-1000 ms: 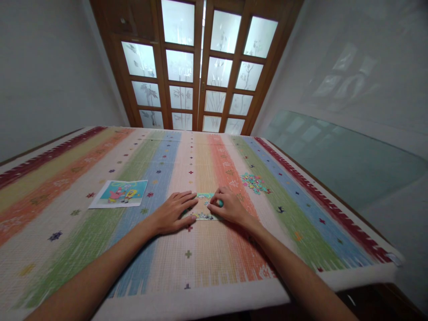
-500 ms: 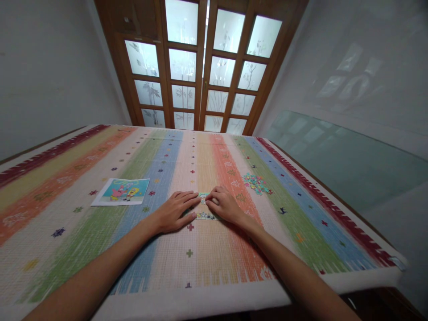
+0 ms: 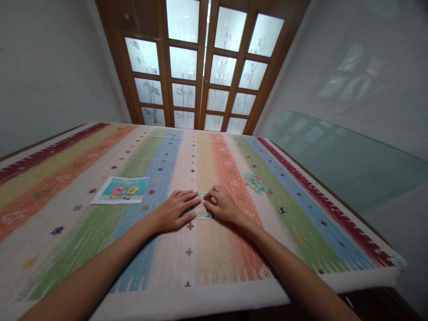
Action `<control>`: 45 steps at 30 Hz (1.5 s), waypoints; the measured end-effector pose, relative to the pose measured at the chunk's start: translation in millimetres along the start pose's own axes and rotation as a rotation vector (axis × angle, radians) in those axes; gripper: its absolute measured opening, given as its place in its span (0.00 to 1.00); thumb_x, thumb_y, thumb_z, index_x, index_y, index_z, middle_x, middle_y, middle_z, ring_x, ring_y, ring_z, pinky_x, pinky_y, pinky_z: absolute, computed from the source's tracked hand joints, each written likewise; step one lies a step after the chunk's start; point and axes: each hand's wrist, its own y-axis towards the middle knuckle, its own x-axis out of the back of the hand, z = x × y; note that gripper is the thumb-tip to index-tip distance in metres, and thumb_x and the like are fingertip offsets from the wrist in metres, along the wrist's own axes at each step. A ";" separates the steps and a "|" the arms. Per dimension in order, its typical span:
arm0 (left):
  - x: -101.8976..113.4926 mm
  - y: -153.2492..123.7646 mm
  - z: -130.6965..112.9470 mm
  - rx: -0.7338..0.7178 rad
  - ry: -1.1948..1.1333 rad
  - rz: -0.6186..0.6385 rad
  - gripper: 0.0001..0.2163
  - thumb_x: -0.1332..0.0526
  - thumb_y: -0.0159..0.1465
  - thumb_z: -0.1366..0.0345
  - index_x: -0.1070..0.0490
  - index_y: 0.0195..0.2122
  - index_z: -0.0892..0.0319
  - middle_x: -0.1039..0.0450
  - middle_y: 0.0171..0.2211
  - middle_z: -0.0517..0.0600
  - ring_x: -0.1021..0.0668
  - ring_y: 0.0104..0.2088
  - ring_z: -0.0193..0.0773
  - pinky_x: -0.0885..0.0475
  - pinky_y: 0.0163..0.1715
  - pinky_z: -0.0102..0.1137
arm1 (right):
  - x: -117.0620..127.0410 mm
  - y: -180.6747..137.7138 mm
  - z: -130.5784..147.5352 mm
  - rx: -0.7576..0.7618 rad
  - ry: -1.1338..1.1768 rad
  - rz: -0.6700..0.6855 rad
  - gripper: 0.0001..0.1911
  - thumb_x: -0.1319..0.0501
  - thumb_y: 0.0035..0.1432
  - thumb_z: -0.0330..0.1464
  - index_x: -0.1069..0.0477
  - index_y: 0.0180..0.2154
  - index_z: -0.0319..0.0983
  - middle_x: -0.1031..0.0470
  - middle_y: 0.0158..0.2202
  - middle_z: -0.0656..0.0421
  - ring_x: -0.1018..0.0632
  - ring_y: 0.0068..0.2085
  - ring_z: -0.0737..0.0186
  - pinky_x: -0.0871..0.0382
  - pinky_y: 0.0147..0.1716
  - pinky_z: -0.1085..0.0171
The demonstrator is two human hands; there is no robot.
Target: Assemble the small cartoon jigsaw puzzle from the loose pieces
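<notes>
Both my hands rest on a small, partly joined jigsaw puzzle (image 3: 203, 215) in the middle of the striped cloth. My left hand (image 3: 175, 209) lies flat on its left part, fingers stretched out and close together. My right hand (image 3: 221, 205) is curled over the right part, its fingertips pinched at a puzzle piece (image 3: 202, 200) right by my left fingertips. Most of the puzzle is hidden under the hands.
A pile of loose puzzle pieces (image 3: 254, 182) lies to the right of my hands. A cartoon reference picture (image 3: 121, 190) lies to the left. The striped cloth (image 3: 100, 232) covers a table before a wooden glazed door (image 3: 200, 67); a glass panel (image 3: 334, 160) leans at right.
My right hand has slid a little to the left, so its fingertips now meet my left fingertips over the puzzle. The left hand has hardly moved.
</notes>
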 end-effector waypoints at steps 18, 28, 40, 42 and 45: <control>-0.5 0.3 1.1 0.005 -0.010 -0.010 0.23 0.47 0.75 0.54 0.35 0.67 0.56 0.33 0.66 0.61 0.31 0.66 0.55 0.37 0.63 0.53 | -4.9 3.3 -6.2 0.013 -0.005 -0.054 0.01 0.33 0.60 0.28 0.23 0.36 0.39 0.27 0.37 0.56 0.27 0.42 0.56 0.34 0.46 0.56; 0.2 1.1 1.3 0.001 -0.011 -0.005 0.23 0.47 0.75 0.53 0.36 0.68 0.55 0.33 0.66 0.61 0.31 0.66 0.54 0.37 0.62 0.52 | -5.2 1.3 -5.3 0.078 -0.089 -0.056 0.04 0.33 0.62 0.29 0.19 0.38 0.40 0.26 0.38 0.54 0.28 0.41 0.55 0.34 0.44 0.56; 0.0 0.5 1.8 0.005 0.002 0.013 0.24 0.48 0.76 0.53 0.37 0.68 0.56 0.34 0.67 0.61 0.32 0.66 0.55 0.38 0.63 0.53 | 26.1 -6.2 -15.8 0.124 -0.017 0.043 0.17 0.32 0.62 0.35 0.24 0.52 0.40 0.24 0.50 0.49 0.25 0.52 0.50 0.32 0.54 0.50; 0.0 0.8 1.6 0.005 0.006 0.022 0.24 0.49 0.76 0.53 0.37 0.68 0.57 0.35 0.67 0.62 0.32 0.66 0.55 0.38 0.63 0.53 | 34.0 -11.4 -18.5 0.120 0.005 0.090 0.26 0.30 0.59 0.37 0.28 0.58 0.40 0.25 0.55 0.48 0.27 0.56 0.48 0.34 0.58 0.48; 0.3 1.2 1.3 0.011 -0.002 0.019 0.24 0.49 0.76 0.53 0.39 0.69 0.57 0.35 0.67 0.61 0.32 0.66 0.54 0.38 0.63 0.53 | 41.4 -18.8 -18.2 0.081 0.060 0.159 0.34 0.27 0.56 0.40 0.32 0.62 0.41 0.26 0.57 0.48 0.27 0.57 0.48 0.33 0.58 0.47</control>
